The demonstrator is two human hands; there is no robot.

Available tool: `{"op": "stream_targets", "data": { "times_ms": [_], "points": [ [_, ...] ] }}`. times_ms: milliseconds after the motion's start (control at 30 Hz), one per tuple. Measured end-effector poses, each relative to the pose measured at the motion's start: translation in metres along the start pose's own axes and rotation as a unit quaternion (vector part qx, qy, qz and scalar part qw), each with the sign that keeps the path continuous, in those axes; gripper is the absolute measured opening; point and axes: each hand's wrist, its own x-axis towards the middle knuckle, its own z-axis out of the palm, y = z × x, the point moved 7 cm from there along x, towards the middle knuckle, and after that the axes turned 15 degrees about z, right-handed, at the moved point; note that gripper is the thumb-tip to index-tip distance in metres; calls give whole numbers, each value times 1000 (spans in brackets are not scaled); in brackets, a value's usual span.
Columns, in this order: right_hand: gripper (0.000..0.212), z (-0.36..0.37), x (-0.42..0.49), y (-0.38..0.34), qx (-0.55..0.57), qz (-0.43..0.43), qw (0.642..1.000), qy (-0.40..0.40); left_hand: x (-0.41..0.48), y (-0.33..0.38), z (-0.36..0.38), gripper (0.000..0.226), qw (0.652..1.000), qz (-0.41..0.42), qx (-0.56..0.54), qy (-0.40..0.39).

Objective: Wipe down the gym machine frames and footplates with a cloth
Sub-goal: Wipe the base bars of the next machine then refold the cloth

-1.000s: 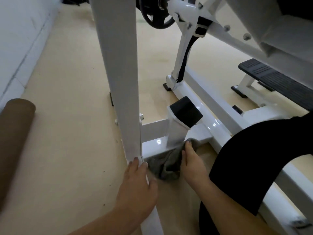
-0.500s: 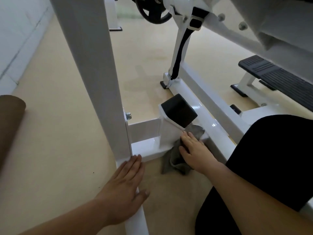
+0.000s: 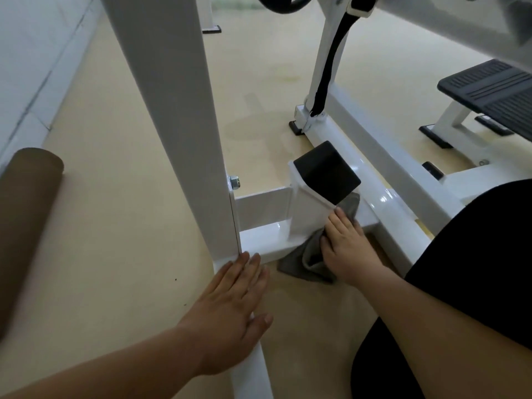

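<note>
— While the left hand lies flat, fingers together, on the white floor rail, where's the grey cloth?
— Under the right hand, straight fingers pressing it against the black-capped post.

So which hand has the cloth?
The right hand, pressing the grey cloth against the short white post. The left hand lies flat on the floor bar, with no cloth.

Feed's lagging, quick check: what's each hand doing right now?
Left hand: open, flat on the white base bar.
Right hand: open, fingers pressing the grey cloth against the frame post.
</note>
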Motion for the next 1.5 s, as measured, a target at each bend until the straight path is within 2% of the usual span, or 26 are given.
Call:
{"op": "stream_targets", "data": {
  "times_ms": [67, 133, 200, 233, 267, 367, 433, 500, 600, 633, 700, 800, 867, 1000, 1133, 1233, 1300, 1367, 1433, 1500],
  "points": [
    [61, -5, 14, 8, -44, 2, 999, -20, -1, -3, 4, 74, 1000, 6, 0, -12],
    [62, -18, 31, 36, -72, 83, 994, -23, -1, -5, 4, 72, 999, 4, 33, -35],
    [65, -28, 35, 63, -46, 184, 982, -12, -2, -8, 6, 70, 997, 1, 67, -38],
    [66, -26, 32, 66, -28, 198, 980, -14, -2, -8, 9, 71, 996, 9, 76, -37],
    [66, -19, 26, 62, -19, 182, 983, -13, -2, -7, 10, 71, 996, 14, 81, -33],
    [74, 1, 4, 32, -27, 51, 998, 8, 0, -9, 13, 72, 994, 22, 104, -23],
    [81, 3, -2, 27, -44, -6, 999, 2, 0, -9, 13, 72, 994, 22, 107, -25],
    [89, -2, 5, 40, -50, 16, 999, -8, 1, -10, 13, 72, 994, 23, 105, -20],
    [106, -18, 13, 90, 14, 196, 980, 20, -1, -9, 12, 71, 994, 21, 104, -17],
    [111, -19, 10, 101, 12, 227, 973, 32, -1, -9, 12, 71, 995, 19, 101, -16],
    [118, -14, 3, 102, -11, 220, 975, 39, -1, -9, 12, 71, 995, 22, 100, -21],
    [119, -2, 0, 84, -49, 137, 988, 40, 0, -10, 11, 70, 994, 25, 107, -9],
    [110, -2, 0, 84, -63, 122, 990, 39, 0, -9, 11, 69, 994, 27, 108, -11],
    [75, -14, -19, 111, -47, 199, 976, 74, -1, -11, 13, 69, 995, 14, 92, -27],
    [66, -20, -39, 113, -21, 191, 978, 75, -1, -11, 13, 69, 997, 6, 67, -34],
    [50, -33, -43, 86, 41, 165, 985, 43, -1, -13, 14, 71, 997, -5, 43, -62],
    [34, -20, -57, 50, 41, 119, 992, -23, 2, -10, 6, 79, 998, 6, 18, -57],
    [27, -4, -71, 22, 90, 105, 990, -25, 7, -11, 4, 83, 997, -2, -35, -71],
    [22, -1, -80, -1, 183, 113, 977, 7, 8, -10, -1, 87, 994, -3, -64, -83],
    [18, -10, -85, -21, 260, 128, 957, 20, 1, -7, -13, 89, 995, -20, -96, -11]
  ]
}}
